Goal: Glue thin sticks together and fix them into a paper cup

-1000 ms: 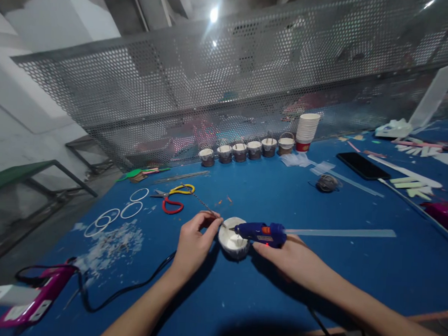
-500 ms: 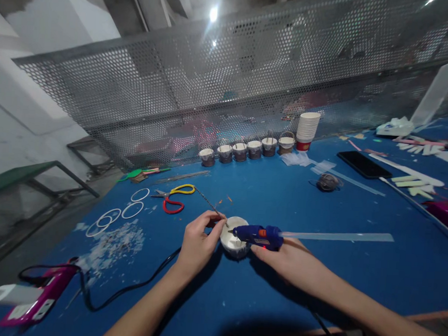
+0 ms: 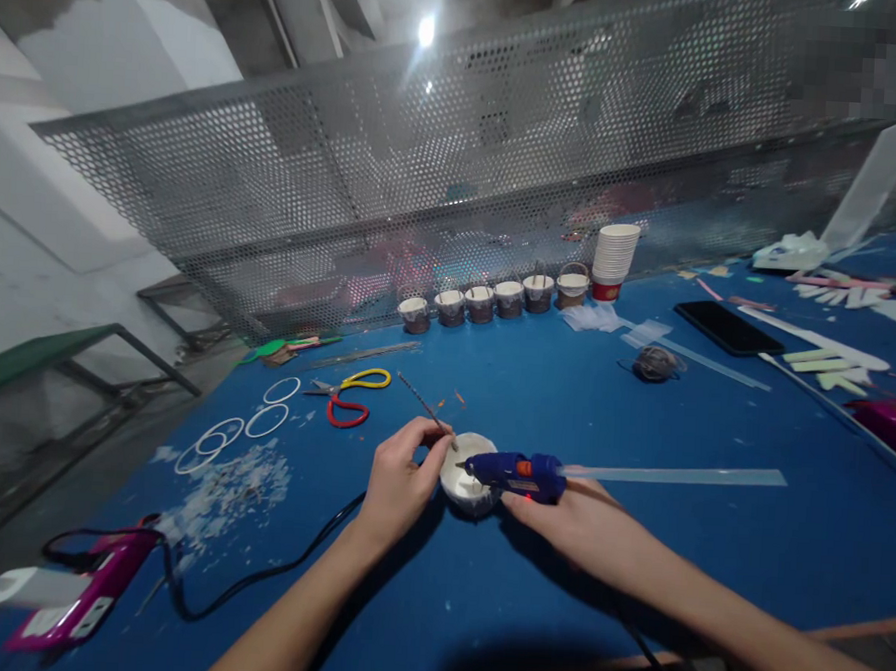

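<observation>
My right hand (image 3: 575,517) grips a blue hot glue gun (image 3: 520,473), its small red light lit and a long clear glue stick (image 3: 681,476) jutting from the back. The nozzle points left, over the inside of a small white-lined paper cup (image 3: 470,497) with a dark outside. Pinched between thumb and fingers of my left hand (image 3: 405,471) is a thin dark twisted stick (image 3: 423,402), its lower end at the cup's left rim. Whether the nozzle touches the stick or the cup I cannot tell.
Scissors (image 3: 355,396) lie beyond my left hand, with white rings (image 3: 267,421) and scraps to the left. A pink power strip (image 3: 93,587) sits front left. Several wrapped cups (image 3: 480,304), stacked paper cups (image 3: 614,259), grey yarn (image 3: 655,363) and a phone (image 3: 728,328) are farther back.
The free end of the stick has shifted slightly to the right and now stands apart from the scissors' handle. Both hands and the glue gun stay almost in place.
</observation>
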The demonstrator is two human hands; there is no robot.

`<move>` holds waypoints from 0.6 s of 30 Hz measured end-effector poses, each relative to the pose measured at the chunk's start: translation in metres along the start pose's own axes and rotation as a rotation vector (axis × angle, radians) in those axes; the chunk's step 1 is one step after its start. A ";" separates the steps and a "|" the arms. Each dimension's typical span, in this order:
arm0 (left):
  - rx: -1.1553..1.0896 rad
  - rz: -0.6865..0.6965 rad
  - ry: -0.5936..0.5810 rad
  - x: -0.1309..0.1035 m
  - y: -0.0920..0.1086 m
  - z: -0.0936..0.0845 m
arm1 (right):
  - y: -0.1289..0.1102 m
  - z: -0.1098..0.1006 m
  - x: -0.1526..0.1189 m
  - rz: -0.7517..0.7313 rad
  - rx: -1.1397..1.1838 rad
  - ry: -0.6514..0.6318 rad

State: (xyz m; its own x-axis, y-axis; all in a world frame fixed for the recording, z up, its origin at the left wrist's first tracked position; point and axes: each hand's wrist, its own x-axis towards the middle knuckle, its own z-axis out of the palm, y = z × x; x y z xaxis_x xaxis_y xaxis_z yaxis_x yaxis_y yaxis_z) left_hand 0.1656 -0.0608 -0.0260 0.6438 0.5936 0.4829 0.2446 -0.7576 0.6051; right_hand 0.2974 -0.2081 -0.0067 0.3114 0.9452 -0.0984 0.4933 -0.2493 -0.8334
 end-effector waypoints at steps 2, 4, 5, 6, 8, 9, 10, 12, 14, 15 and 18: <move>0.005 0.015 0.000 0.000 -0.001 0.000 | 0.000 0.000 0.000 -0.013 -0.010 -0.003; 0.007 0.025 -0.002 -0.001 -0.002 0.001 | 0.001 -0.001 0.001 -0.027 -0.008 -0.009; 0.010 0.031 -0.002 -0.001 -0.003 0.001 | 0.001 -0.001 0.001 -0.029 -0.003 -0.015; 0.016 0.038 0.000 -0.001 -0.003 0.001 | 0.002 -0.001 0.000 -0.035 0.005 -0.019; 0.032 0.058 0.005 -0.001 -0.004 0.001 | 0.003 0.000 0.000 -0.052 0.018 -0.019; 0.040 0.068 0.007 -0.001 -0.004 0.001 | 0.003 0.000 0.000 -0.057 0.018 -0.018; 0.046 0.078 0.009 -0.001 -0.005 0.001 | 0.004 0.000 0.000 -0.063 0.014 -0.020; 0.052 0.095 0.008 -0.001 -0.005 0.001 | 0.005 0.000 0.000 -0.077 0.000 -0.023; 0.051 0.107 0.006 -0.001 -0.005 0.001 | 0.005 0.000 0.001 -0.091 -0.002 -0.015; 0.049 0.112 0.006 -0.001 -0.005 0.000 | 0.004 0.000 0.001 -0.099 -0.002 -0.004; 0.053 0.124 0.007 -0.001 -0.005 0.000 | 0.005 0.001 0.001 -0.106 -0.036 0.028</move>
State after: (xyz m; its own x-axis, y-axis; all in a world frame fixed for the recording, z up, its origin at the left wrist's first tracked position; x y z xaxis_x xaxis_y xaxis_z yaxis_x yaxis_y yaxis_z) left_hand 0.1640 -0.0574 -0.0294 0.6662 0.4964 0.5566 0.2016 -0.8384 0.5064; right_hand 0.2992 -0.2083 -0.0116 0.2785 0.9604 0.0054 0.5535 -0.1559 -0.8181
